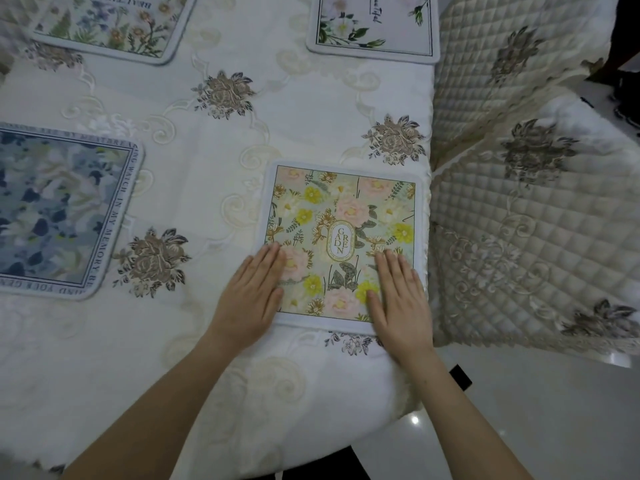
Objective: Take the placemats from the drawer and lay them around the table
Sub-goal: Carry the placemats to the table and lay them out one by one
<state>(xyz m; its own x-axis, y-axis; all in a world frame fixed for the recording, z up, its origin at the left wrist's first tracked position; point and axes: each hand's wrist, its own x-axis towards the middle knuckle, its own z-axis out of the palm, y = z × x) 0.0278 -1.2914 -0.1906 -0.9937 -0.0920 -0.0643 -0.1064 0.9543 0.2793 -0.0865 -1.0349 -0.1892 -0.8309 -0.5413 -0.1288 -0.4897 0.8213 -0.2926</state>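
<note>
Floral placemat (pixel 346 216) lies under both flat hands, left (pixel 251 296) and right (pixel 398 299).

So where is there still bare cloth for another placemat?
The widest free patch is mid-table, bordered by the blue mat, the garden mat and the two far mats. Also the near-left edge. The right edge is crowded; both hands press the garden mat.
</note>
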